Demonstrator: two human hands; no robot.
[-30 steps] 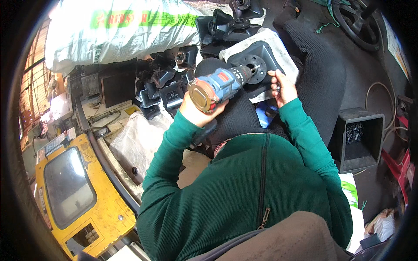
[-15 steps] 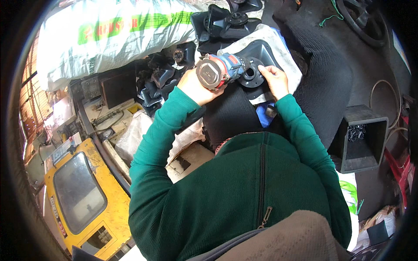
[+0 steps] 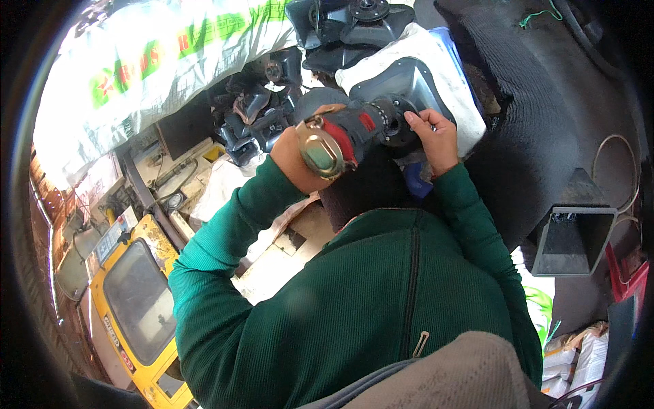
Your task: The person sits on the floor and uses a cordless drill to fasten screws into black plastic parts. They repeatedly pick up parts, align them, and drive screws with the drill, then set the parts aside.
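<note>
A cordless drill (image 3: 357, 128), dark with red parts, is gripped in my left hand (image 3: 293, 163). Its chuck end points right, at a round black flange (image 3: 403, 142) with a central hole. The flange sits at the near end of a shiny black molded part (image 3: 409, 80), which rests on white cloth (image 3: 469, 129) over my lap. My right hand (image 3: 439, 142) is closed in a pinch at the flange's right rim; whatever is between its fingertips is too small to make out. The drill hides part of the flange.
Similar black molded parts (image 3: 368, 31) lie beyond the cloth, with more heaped (image 3: 248, 123) at left. A large white sack (image 3: 170, 61) stands at far left, above a yellow panel with a window (image 3: 139, 300). At right is an open dark box (image 3: 569, 242) holding small metal pieces.
The drill has turned and its back end has swung nearer to me, while its chuck stays at the flange. My right hand remains at the rim. The whole view has shifted slightly.
</note>
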